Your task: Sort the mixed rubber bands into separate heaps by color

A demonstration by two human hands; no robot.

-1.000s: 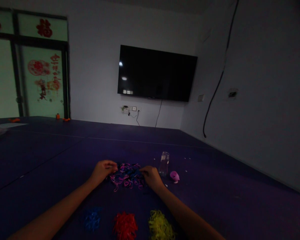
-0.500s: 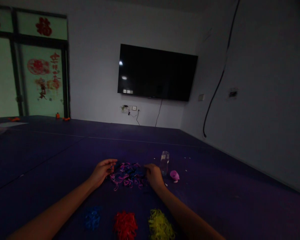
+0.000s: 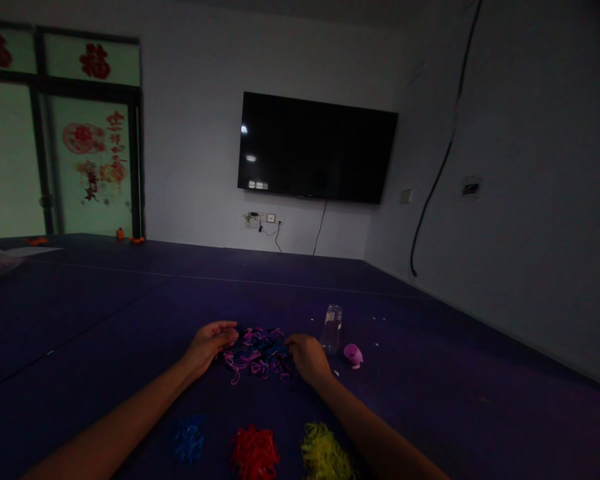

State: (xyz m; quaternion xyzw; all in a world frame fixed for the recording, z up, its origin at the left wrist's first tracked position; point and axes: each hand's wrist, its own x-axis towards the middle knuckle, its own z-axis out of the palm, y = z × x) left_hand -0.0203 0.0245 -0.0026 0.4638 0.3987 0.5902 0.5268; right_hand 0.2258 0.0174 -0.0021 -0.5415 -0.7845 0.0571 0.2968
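The mixed bands [image 3: 260, 352] lie between the left hand [image 3: 206, 347], loosely curled, and the right hand [image 3: 310, 358], drawn narrow; whether either grips a band, I cannot tell. The bottle [image 3: 333, 328], just beyond the right hand, could topple if that hand swings outward.

There's room between the mixed pile [image 3: 259, 351] and red pile [image 3: 255, 453] (a bottle [image 3: 332, 330] crowds the right hand [image 3: 310, 359]).

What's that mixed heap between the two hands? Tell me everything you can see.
The heap is a loose, low tangle of thin, rubbery-looking loops, mainly pink-purple and dark blue, spread on the purple surface. The left hand is at its left edge, the right hand at its right; dimness hides whether their fingers hold loops.
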